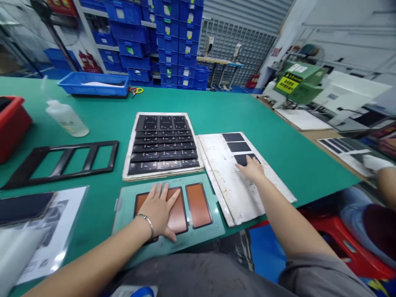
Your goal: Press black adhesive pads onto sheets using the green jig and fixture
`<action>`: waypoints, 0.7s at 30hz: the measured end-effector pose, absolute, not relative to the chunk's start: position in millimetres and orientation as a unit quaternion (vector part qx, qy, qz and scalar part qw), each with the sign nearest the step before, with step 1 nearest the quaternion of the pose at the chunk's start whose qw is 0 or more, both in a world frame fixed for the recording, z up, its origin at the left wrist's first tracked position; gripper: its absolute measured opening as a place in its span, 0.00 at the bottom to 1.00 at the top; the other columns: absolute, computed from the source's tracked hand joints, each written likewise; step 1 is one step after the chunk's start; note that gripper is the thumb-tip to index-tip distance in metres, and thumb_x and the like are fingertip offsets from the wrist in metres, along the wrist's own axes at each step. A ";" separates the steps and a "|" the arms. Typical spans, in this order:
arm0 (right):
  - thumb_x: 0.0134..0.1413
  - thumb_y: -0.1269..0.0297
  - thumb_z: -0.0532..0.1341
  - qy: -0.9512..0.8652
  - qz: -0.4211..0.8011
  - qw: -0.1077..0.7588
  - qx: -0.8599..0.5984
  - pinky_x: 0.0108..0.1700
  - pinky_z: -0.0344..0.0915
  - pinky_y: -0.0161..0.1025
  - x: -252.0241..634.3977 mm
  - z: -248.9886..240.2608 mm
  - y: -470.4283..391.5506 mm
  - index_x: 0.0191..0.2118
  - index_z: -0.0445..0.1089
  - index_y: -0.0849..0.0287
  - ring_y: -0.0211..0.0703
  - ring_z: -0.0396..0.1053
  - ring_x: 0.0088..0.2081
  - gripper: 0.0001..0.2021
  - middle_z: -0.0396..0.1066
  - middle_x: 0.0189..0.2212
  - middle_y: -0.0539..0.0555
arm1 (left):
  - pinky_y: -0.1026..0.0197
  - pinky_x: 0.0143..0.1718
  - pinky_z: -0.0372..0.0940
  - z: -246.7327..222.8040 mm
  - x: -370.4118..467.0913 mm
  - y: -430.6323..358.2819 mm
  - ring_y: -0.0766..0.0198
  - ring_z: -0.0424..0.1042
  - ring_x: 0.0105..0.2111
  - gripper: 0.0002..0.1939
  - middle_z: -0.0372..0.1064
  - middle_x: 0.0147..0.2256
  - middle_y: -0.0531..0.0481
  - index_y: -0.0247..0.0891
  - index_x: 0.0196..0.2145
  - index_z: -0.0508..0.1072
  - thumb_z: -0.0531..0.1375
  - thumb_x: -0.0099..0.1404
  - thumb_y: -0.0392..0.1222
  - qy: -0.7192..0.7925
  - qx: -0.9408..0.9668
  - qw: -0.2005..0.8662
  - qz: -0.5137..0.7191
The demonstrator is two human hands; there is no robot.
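Note:
My left hand (159, 210) lies with spread fingers on a brown panel (177, 218) set in a pale green template (198, 239). A second brown panel (198, 205) shows to its right. My right hand (252, 168) reaches over a white board (222, 177), its fingertips on the nearest of three black rectangular pieces (236, 159); whether they grip it is unclear. Behind the template, rows of black printed pieces (165, 146) lie on another white board (126, 171).
A black frame (74, 171), a squeeze bottle (69, 119) and a red bin (14, 128) are at the left. Scissors (136, 90) lie beside a blue tray (93, 90) at the back. At the right are a green machine (300, 84) and another person's gloved hand (377, 163).

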State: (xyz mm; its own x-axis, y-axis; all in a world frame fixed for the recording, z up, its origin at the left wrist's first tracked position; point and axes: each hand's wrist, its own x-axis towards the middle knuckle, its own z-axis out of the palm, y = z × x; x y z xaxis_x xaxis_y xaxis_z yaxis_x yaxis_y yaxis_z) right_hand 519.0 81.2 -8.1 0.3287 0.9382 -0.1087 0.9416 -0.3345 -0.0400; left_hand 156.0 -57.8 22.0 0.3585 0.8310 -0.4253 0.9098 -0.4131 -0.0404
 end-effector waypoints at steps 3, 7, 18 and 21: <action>0.50 0.41 0.50 0.573 -0.055 0.053 0.816 0.59 0.44 0.52 517.5 -5.9 85.9 0.64 0.43 0.63 0.56 0.45 0.62 0.41 0.44 0.63 0.66 | 0.40 0.59 0.23 27.8 162.4 -54.7 0.34 0.32 0.62 0.71 0.35 0.63 0.27 0.36 0.64 0.41 0.63 0.27 0.72 0.522 0.821 0.094 -0.210; 0.48 0.45 0.53 0.565 -0.050 0.087 0.819 0.58 0.42 0.55 518.3 -2.0 96.3 0.64 0.41 0.64 0.59 0.48 0.61 0.42 0.51 0.60 0.67 | 0.41 0.59 0.24 29.2 165.9 -53.3 0.34 0.33 0.62 0.73 0.36 0.63 0.26 0.33 0.64 0.40 0.65 0.27 0.71 0.514 0.824 0.103 -0.215; 0.44 0.62 0.58 0.574 -0.059 0.209 0.790 0.56 0.23 0.63 494.9 14.5 119.1 0.63 0.40 0.75 0.60 0.71 0.39 0.43 0.72 0.26 0.59 | 0.34 0.57 0.29 25.5 166.9 -51.5 0.30 0.34 0.61 0.71 0.39 0.62 0.27 0.39 0.63 0.44 0.64 0.25 0.72 0.512 0.824 0.108 -0.217; 0.45 0.66 0.57 0.577 0.007 0.202 0.791 0.54 0.24 0.68 489.7 23.3 108.5 0.64 0.41 0.71 0.62 0.69 0.41 0.40 0.73 0.31 0.63 | 0.31 0.55 0.27 21.7 166.4 -51.7 0.27 0.34 0.61 0.69 0.39 0.63 0.30 0.46 0.62 0.48 0.66 0.23 0.71 0.513 0.826 0.129 -0.194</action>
